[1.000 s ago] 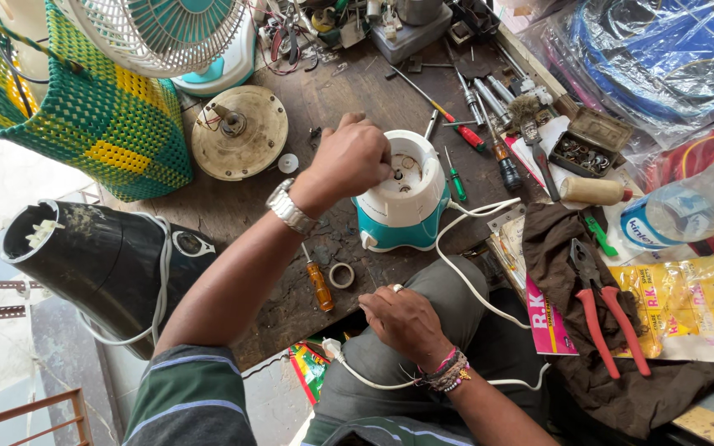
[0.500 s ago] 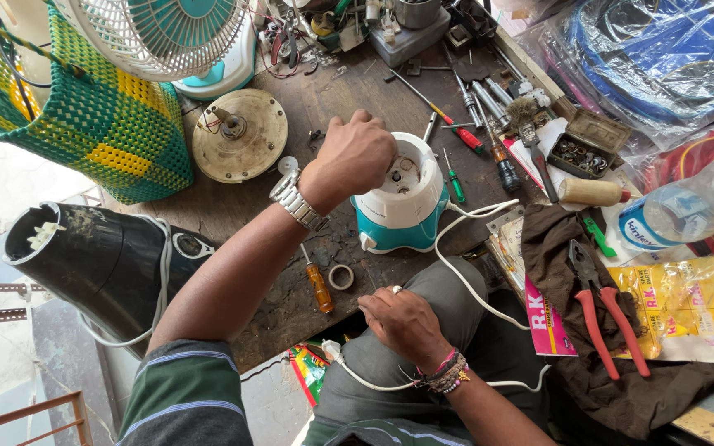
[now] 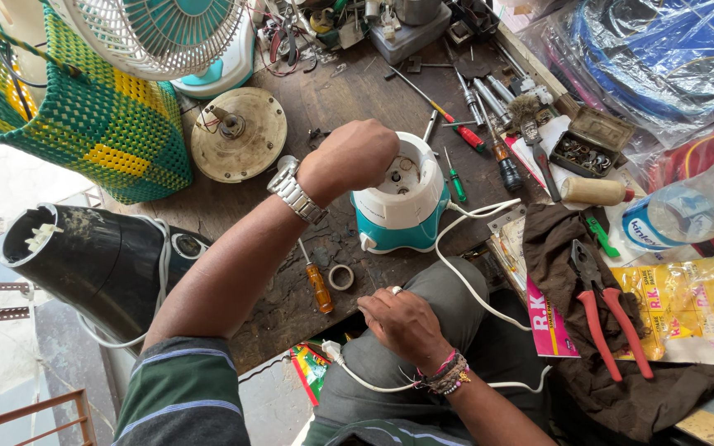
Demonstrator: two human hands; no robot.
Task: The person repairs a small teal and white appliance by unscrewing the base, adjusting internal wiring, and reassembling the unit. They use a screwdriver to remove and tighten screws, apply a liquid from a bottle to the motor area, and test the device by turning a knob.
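Note:
My left hand (image 3: 349,157), with a metal watch on the wrist, is closed as a fist over the top rim of a white and teal mixer base (image 3: 402,216) standing on the dark wooden bench. Whether the fingers pinch a small part in the open top is hidden. My right hand (image 3: 406,326), with bead bracelets on the wrist, lies loosely on my grey trouser knee. The base's white cord (image 3: 466,282) loops past that hand to a plug (image 3: 330,351); the hand does not grip it.
An orange-handled screwdriver (image 3: 319,286) and a tape roll (image 3: 341,277) lie beside my left forearm. A round motor plate (image 3: 238,134), a woven basket (image 3: 84,124) and a black housing (image 3: 84,256) sit left. Screwdrivers (image 3: 473,136), red pliers (image 3: 601,322) and a bottle (image 3: 687,211) lie right.
My left fist has shifted slightly on top of the mixer base. My right hand has stayed on my knee.

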